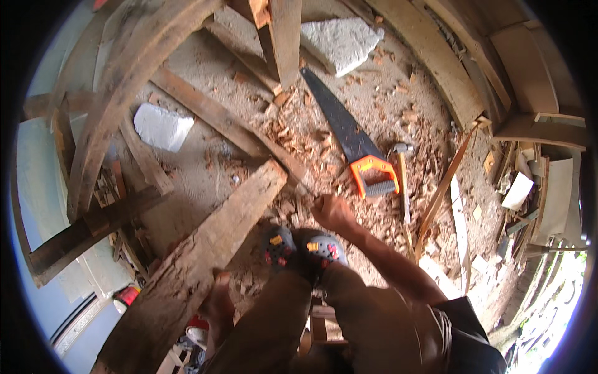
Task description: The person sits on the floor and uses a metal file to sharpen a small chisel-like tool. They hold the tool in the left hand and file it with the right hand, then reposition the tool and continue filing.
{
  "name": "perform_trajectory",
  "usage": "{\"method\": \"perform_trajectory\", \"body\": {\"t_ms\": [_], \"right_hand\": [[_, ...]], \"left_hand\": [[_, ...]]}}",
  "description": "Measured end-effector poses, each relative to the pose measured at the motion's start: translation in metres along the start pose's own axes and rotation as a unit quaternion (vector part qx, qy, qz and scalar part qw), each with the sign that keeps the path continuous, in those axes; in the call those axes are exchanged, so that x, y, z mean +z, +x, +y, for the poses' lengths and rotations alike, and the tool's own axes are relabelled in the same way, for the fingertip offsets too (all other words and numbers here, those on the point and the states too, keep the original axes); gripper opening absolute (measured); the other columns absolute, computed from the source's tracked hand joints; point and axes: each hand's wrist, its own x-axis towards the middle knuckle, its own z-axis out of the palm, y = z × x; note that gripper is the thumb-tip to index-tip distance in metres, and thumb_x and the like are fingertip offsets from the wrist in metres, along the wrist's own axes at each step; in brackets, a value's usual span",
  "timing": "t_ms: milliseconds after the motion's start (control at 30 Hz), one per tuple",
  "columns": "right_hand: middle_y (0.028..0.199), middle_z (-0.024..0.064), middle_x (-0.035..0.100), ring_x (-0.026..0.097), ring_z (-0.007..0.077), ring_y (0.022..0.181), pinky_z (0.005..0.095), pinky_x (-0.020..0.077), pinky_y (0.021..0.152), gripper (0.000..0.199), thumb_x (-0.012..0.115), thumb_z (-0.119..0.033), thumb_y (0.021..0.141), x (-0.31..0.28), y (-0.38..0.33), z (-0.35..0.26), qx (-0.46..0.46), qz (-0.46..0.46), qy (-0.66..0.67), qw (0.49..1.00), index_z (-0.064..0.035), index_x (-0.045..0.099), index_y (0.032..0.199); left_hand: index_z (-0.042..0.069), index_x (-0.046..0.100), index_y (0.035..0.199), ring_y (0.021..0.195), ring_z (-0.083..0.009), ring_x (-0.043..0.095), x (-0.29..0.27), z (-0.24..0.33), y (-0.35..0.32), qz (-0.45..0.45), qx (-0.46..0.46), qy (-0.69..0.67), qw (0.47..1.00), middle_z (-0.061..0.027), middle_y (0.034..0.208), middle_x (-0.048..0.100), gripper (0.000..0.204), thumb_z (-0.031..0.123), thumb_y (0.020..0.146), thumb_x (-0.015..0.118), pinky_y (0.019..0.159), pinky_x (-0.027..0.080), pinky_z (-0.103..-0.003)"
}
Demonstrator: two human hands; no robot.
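Note:
A thick, rough wooden beam [205, 249] slants up from the lower left, its cut end close to the middle. My left hand [218, 294] is at the beam's right edge and seems to grip it; most of its fingers are hidden. Just right of the cut end, my right hand [333, 212] is closed in a fist around something narrow. A thin dark length sticks out of it toward the beam end, too blurred to name. Nearby on the wood shavings lie a handsaw [346, 128] with an orange and black handle and a hammer [403, 181].
Two pale blocks [163, 127] [346, 43] sit on the dusty ground. Old planks [212, 115] and a dark timber [99, 227] lean or lie to the left. Long boards [442, 68] and scrap wood line the right side. My clogs [317, 246] stand below the beam end.

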Motion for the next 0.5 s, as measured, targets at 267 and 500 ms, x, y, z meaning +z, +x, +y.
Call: {"method": "perform_trajectory", "body": {"t_ms": [267, 500], "right_hand": [[0.067, 0.0210, 0.062, 0.068, 0.0320, 0.063, 0.0424, 0.0524, 0.061, 0.024, 0.066, -0.019, 0.088, -0.034, 0.016, -0.051, 0.083, -0.031, 0.117, 0.989, 0.0029, 0.060, 0.084], [0.072, 0.0256, 0.065, 0.069, 0.0393, 0.065, 0.0460, 0.0528, 0.059, 0.025, 0.067, -0.019, 0.084, -0.012, 0.005, -0.024, 0.138, -0.096, 0.073, 0.983, 0.0048, 0.060, 0.083]], "left_hand": [[-0.007, 0.027, 0.149, 0.128, -0.0290, 0.049, 0.009, -0.011, -0.003, 0.078, -0.017, -0.078, 0.994, -0.0170, 0.142, 0.047, 0.086, 0.014, 0.081, 0.074, 0.112, 0.035, -0.042], [-0.008, 0.034, 0.146, 0.125, -0.0271, 0.051, 0.007, -0.008, 0.001, 0.060, -0.006, -0.069, 0.996, -0.0153, 0.139, 0.050, 0.083, 0.017, 0.079, 0.076, 0.110, 0.037, -0.040]]}}
